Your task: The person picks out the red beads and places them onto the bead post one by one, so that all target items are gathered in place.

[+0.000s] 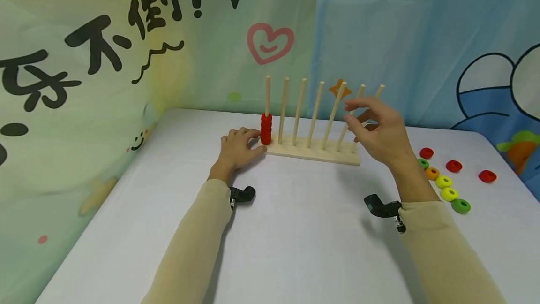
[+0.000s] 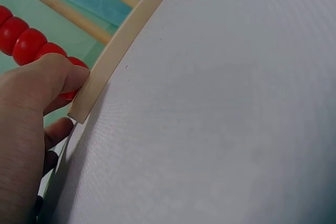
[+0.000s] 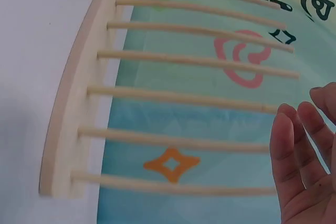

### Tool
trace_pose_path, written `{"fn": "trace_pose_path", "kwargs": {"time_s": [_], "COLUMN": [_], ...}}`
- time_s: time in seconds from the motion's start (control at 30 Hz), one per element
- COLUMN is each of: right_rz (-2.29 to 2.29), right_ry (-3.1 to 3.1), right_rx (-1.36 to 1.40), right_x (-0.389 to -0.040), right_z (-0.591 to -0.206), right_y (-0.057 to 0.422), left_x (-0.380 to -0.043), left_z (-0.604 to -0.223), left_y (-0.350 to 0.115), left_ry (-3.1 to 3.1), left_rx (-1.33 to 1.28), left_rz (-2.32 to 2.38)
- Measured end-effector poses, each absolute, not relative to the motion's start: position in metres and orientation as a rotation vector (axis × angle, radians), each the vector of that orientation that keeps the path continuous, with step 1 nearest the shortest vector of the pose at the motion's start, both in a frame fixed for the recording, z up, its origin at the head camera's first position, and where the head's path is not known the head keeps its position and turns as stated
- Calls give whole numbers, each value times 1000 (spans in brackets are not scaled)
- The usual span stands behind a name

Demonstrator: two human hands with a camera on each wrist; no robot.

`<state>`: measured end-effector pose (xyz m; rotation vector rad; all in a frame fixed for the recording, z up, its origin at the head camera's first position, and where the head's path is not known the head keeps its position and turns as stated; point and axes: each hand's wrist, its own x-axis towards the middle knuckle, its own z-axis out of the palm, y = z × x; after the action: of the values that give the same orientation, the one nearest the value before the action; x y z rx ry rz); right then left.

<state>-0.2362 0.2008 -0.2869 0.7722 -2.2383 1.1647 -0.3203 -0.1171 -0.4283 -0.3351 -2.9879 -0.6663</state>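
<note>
A pale wooden peg stand (image 1: 312, 153) with several upright pegs is on the white table. Red beads (image 1: 266, 129) are stacked on its leftmost peg; the other pegs are bare. My left hand (image 1: 239, 150) grips the left end of the base, its thumb (image 2: 71, 74) against the wood beside the lowest beads. Some of its fingers are partly hidden behind the stand's end. Raised in front of the rightmost pegs, my right hand (image 1: 377, 130) has loosely bent fingers (image 3: 283, 145) and holds nothing that I can see.
To the right of the stand lie loose beads: red ones (image 1: 453, 166), green ones (image 1: 461, 206), yellow ones (image 1: 449, 194) and an orange one (image 1: 432, 173). A printed cloth backdrop (image 1: 270, 8) hangs behind the table (image 1: 303, 247).
</note>
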Motion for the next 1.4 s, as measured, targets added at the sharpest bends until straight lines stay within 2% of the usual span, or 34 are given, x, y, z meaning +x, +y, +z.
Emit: {"fn": "trace_pose_path", "kwargs": {"time_s": [0.3, 0.7, 1.4], "right_rz": [1138, 1100, 927], "right_ry": [-2253, -2319, -2526], "right_rx": [665, 451, 148], "right_x": [-228, -245, -236], "right_z": [-296, -334, -344], "right_y": [233, 295, 362], "left_x": [-321, -321, -321], "left_z": [-431, -429, -431], "left_y": [-115, -115, -119], "left_ry": [-2995, -2985, -2962], "left_rx": [-323, -343, -355], "left_rz": [-655, -676, -670]}}
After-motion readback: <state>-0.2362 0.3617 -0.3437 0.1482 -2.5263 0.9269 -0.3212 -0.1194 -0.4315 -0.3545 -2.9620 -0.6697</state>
